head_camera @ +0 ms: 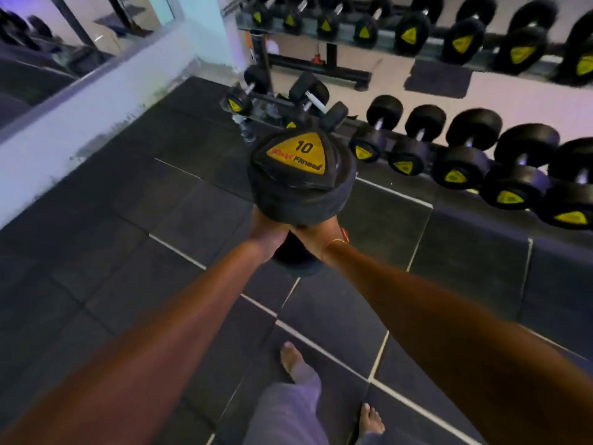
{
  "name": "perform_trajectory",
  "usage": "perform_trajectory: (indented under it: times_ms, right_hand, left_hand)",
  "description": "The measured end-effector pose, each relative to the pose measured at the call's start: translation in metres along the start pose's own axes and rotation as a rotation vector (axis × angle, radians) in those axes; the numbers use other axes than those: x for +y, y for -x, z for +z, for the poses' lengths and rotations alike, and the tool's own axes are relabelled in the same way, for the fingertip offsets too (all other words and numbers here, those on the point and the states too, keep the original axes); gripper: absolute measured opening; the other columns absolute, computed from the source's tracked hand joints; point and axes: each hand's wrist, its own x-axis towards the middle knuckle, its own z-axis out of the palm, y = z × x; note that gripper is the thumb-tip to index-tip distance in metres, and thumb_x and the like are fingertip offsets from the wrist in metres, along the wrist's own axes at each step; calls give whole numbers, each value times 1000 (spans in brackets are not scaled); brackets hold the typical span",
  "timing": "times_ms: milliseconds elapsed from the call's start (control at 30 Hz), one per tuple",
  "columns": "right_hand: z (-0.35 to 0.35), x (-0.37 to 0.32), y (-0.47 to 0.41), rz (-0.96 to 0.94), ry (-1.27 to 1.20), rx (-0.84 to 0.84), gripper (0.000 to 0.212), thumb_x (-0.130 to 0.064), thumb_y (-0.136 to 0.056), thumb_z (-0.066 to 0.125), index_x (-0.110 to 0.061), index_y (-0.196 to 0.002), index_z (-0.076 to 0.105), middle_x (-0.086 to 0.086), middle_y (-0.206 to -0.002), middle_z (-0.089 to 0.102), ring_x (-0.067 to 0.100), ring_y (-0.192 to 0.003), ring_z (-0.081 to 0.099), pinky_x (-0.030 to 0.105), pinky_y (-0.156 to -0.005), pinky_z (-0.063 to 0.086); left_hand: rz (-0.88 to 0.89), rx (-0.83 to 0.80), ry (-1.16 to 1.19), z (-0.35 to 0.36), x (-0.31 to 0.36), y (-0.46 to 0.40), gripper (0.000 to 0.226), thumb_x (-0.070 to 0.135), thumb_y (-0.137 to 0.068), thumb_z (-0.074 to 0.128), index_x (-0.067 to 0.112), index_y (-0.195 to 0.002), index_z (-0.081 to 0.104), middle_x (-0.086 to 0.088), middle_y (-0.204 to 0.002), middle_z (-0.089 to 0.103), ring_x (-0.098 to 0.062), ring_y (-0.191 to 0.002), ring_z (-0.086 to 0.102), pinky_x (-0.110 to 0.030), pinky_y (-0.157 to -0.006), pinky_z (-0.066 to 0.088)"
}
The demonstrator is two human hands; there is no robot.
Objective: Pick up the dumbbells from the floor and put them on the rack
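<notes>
Both hands are on one dumbbell [301, 175] here, held up end-on in front of the chest, well off the floor [128, 252]. The top head faces the camera with a yellow triangle marked 10, and the lower head pokes out below between the wrists. The left hand [268, 231] and right hand [316, 234] are tucked under that top head, so each grip looks wrapped around the handle, though the fingers are mostly hidden.

The rack [353, 33] sits ahead along the wall: an upper row of black dumbbells with yellow end caps, and a lower row running off to the right. Near the lower tier's left end, a couple of smaller dumbbells sit at odd angles. Dark rubber tiles with pale seams cover the floor, and two bare feet show at the bottom. A mirror [64, 53] is on the left wall.
</notes>
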Motion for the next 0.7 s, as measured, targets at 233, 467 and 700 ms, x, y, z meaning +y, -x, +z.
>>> perform_trajectory:
  times_ms: [233,467,700]
  right_hand:
    - [72,-56,-206,27,36,45,28,-24,-71,67,-18,-98,63,5,-91,64,21,-87,61,31,-70,48]
    - [124,-73,-415,155,-43,-42,41,-29,-63,81,-19,-101,69,-5,-93,70,10,-87,66,29,-80,57]
    - [149,-93,-631,201,5,-96,47,-34,-56,82,-19,-99,70,1,-94,73,16,-86,69,33,-77,59]
  left_hand:
    - [-147,-55,-2,-39,1,-209,21,22,-83,75,23,-101,66,14,-89,66,-1,-77,57,-14,-60,48]
    - [-338,-160,9,-47,-4,-422,27,14,-76,80,17,-100,69,-2,-103,72,-18,-93,66,-36,-79,55]
    - [-451,-203,-4,-43,-26,-653,62,25,-60,83,13,-118,67,-4,-111,72,-22,-105,66,-44,-91,56]
